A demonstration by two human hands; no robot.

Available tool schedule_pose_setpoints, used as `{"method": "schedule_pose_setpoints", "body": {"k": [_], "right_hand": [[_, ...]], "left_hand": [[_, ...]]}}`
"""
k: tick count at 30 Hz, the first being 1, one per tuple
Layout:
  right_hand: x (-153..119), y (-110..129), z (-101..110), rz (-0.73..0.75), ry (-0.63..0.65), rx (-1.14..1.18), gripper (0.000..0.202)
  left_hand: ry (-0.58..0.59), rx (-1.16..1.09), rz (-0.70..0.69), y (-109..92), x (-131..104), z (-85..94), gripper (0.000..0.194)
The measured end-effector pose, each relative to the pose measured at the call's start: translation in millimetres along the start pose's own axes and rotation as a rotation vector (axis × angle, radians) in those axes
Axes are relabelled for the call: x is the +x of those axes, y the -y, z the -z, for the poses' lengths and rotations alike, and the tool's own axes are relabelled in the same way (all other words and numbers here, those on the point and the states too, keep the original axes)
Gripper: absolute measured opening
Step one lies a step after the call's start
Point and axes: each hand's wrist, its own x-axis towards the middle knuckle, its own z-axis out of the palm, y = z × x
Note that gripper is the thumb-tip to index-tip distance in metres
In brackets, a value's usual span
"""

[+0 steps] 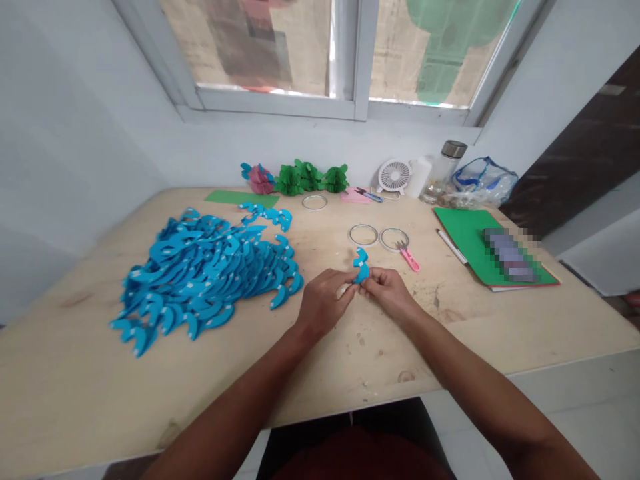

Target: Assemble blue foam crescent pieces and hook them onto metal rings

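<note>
Between my two hands, above the middle of the table, is a small curved blue paper piece (362, 272). My left hand (326, 299) pinches it from the left with thumb and forefinger. From the right, the fingertips of my right hand (387, 288) close on its edge. To the left lies a big heap of similar blue paper pieces (200, 260), curved, with small white squares on them. Just beyond my hands are two tape rings (363, 235) and pink-handled snips (409, 257).
Green paper pom-poms (307, 177), a pink one (261, 179), a white fan (395, 176) and a clear bottle (445, 170) line the wall. At right, a marker (451, 246) lies by a green folder (470, 233) with a blurred phone on top. Blue-handled snips (369, 195) rest at the back.
</note>
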Motion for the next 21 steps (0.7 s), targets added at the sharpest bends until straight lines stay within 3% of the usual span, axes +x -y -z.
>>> {"method": "schedule_pose_setpoints", "body": {"k": [8, 21], "right_hand": [[-1.4, 3.7, 0.4, 0.004, 0.004, -0.001, 0.022], [-1.1, 4.4, 2.8, 0.012, 0.053, 0.021, 0.022]], "left_hand": [[0.018, -0.046, 0.105, 0.2, 0.5, 2.6, 0.016], [0.134, -0.383, 0.356, -1.9, 7.2, 8.8, 0.022]]}}
